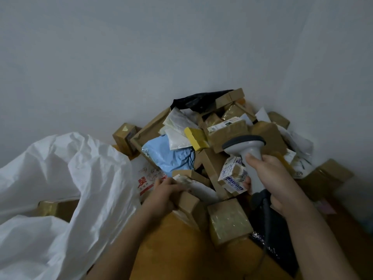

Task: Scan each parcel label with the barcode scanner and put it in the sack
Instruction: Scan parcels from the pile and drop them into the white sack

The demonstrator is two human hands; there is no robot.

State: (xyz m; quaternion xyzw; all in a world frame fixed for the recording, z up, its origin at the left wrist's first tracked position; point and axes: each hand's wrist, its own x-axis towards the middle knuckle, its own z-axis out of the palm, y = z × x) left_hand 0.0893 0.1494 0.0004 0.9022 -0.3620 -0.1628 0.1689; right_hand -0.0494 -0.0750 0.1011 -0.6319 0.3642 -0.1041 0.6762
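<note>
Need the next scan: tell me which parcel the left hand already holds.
The small brown cardboard box gripped by the left hand; the other parcels lie loose.

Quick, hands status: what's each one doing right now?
Left hand: gripping a small cardboard parcel in the pile.
Right hand: closed around the barcode scanner handle, head aimed at the pile.

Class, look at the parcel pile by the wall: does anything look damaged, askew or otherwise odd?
Yes. The parcels lie in a jumbled heap, tilted every way. The blue mailer is crumpled, and a small white printed box leans askew beside the scanner.
</note>
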